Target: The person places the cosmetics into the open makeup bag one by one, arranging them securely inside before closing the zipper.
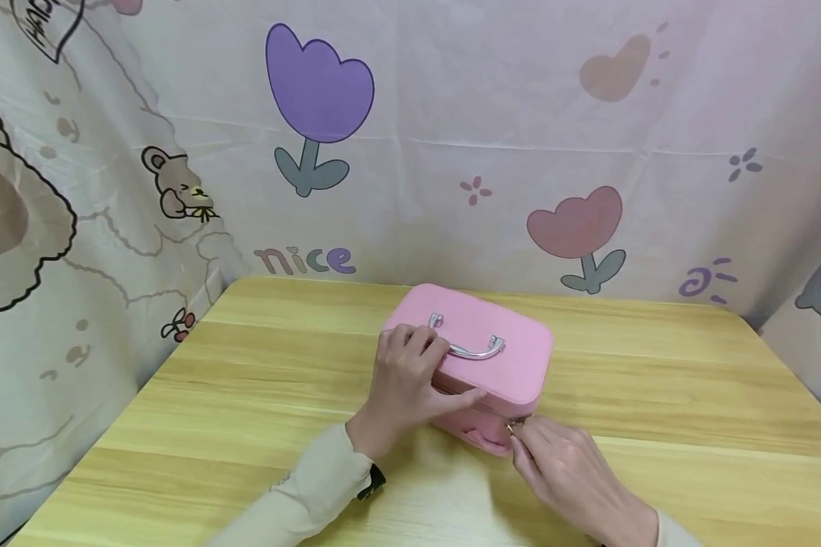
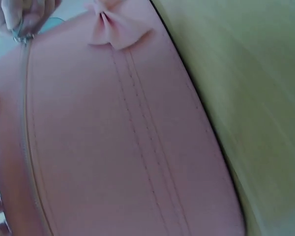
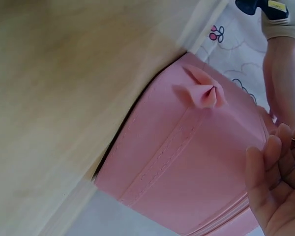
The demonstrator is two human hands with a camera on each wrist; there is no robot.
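A pink vanity case (image 1: 499, 372) with a curved silver handle (image 1: 477, 353) on its lid stands upright on the table. My left hand (image 1: 407, 376) holds the case at the lid's front edge, fingers bent on top beside the handle, thumb stretched along the front. At the right front corner my right hand (image 1: 575, 467) pinches the metal zipper pull (image 1: 513, 425). The zipper (image 2: 28, 132) runs just below the lid in the left wrist view. A pink bow (image 3: 206, 91) sits on the case's side. In the right wrist view the right fingers hide most of the pull.
The wooden table (image 1: 260, 372) extends on both sides of the case. Behind it hangs a printed cloth (image 1: 445, 91) with flowers and hearts, and more cloth hangs at the left. A black strap (image 1: 372, 484) shows at my left sleeve.
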